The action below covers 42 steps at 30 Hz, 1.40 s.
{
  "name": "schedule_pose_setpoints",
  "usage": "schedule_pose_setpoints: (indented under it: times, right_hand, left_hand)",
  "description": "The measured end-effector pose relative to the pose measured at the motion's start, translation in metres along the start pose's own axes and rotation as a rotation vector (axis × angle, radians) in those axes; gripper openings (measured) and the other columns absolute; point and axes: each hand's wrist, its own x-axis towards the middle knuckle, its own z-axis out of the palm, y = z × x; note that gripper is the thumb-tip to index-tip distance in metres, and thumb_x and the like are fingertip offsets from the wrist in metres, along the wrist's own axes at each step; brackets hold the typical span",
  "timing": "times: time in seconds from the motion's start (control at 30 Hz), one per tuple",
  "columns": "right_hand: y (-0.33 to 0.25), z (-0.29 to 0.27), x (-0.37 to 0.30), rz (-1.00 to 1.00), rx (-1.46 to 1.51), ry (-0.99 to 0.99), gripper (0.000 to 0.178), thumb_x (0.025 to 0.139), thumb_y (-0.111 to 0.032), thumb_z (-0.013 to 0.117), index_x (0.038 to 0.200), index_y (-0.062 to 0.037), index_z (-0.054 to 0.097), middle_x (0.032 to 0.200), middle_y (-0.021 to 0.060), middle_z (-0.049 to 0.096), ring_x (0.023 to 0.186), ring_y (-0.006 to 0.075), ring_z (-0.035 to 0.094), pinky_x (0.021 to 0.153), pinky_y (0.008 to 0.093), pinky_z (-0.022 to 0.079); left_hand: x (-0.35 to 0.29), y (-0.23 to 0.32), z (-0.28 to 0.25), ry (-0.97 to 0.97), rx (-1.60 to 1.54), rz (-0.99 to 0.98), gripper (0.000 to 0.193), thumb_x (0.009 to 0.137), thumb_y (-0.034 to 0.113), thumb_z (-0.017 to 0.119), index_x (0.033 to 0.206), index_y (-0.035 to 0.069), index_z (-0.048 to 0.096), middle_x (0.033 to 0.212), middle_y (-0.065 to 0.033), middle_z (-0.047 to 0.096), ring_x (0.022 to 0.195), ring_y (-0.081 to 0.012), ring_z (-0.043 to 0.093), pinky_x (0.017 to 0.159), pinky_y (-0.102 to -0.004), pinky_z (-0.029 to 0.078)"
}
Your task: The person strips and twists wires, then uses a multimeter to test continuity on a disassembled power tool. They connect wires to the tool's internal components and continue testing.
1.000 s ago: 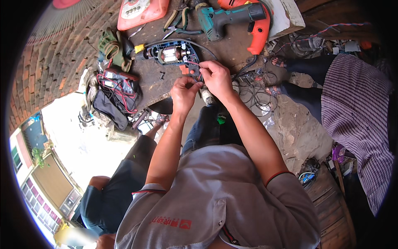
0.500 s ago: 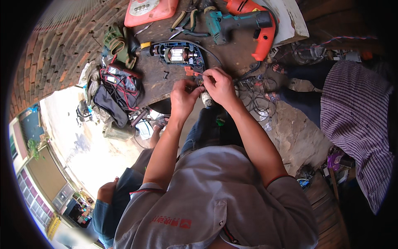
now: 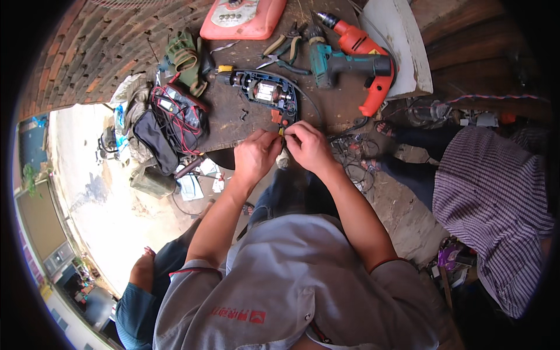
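Note:
A power drill lies on the table with one half of its blue housing off and its motor bare. Its handle end, where a small reddish-orange part shows, points toward me. Just in front of that end, my left hand and my right hand meet with fingertips pinched close together. A tiny yellow bit peeks out between them; what the fingers grip is too small and covered to make out. The drill's black cord curves past my right hand.
Behind the drill are pliers, a teal cordless drill and a red drill. Small screws lie left of it. A multimeter with red leads sits at the left edge. Another person stands at the right.
The view has shifted, so the table and tools sit lower and further right. Both hands stay together at the handle end, the fingers slightly rearranged.

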Motion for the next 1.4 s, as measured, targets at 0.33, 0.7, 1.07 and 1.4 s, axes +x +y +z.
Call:
schedule_pose_setpoints:
  times: [0.33, 0.7, 1.07, 1.4]
  right_hand:
    - [-0.002, -0.018, 0.213, 0.509, -0.663, -0.119, 0.043, 0.092, -0.022, 0.067, 0.125, 0.0043, 0.058, 0.122, 0.0277, 0.067, 0.113, 0.0413, 0.067, 0.097, 0.0474, 0.054]
    - [-0.012, -0.064, 0.132, 0.13, 0.07, 0.182, 0.032, 0.097, -0.019, 0.06, 0.122, 0.0001, 0.061, 0.096, 0.0147, 0.068, 0.084, 0.0264, 0.063, 0.079, 0.0383, 0.053]
    - [-0.012, -0.066, -0.099, 0.298, 0.493, -0.371, 0.021, 0.093, -0.009, 0.067, 0.111, -0.0001, 0.061, 0.113, 0.0071, 0.06, 0.102, 0.0175, 0.059, 0.09, 0.0322, 0.047]
    - [-0.004, -0.032, -0.102, 0.678, 0.818, -0.511, 0.071, 0.094, -0.009, 0.066, 0.154, -0.0016, 0.029, 0.12, 0.0083, 0.053, 0.103, 0.0142, 0.054, 0.095, 0.0313, 0.046]
  left_hand:
    - [-0.028, -0.019, 0.015, 0.097, -0.185, -0.314, 0.018, 0.089, 0.017, 0.072, 0.098, 0.003, 0.077, 0.087, -0.0159, 0.074, 0.077, -0.0275, 0.07, 0.073, -0.0356, 0.054]
    - [-0.039, -0.018, 0.017, -0.031, -0.627, -0.618, 0.02, 0.097, 0.02, 0.071, 0.102, 0.001, 0.075, 0.076, -0.0011, 0.069, 0.067, -0.0062, 0.059, 0.062, -0.0256, 0.05]
    - [-0.047, -0.025, 0.018, -0.153, -0.793, -0.641, 0.018, 0.097, 0.016, 0.071, 0.103, -0.001, 0.074, 0.078, 0.0, 0.068, 0.069, -0.0061, 0.06, 0.063, -0.023, 0.05]
    - [-0.042, -0.014, 0.01, -0.178, -0.766, -0.658, 0.017, 0.095, 0.015, 0.073, 0.098, -0.001, 0.074, 0.075, -0.0018, 0.069, 0.066, -0.0066, 0.062, 0.062, -0.0245, 0.052]
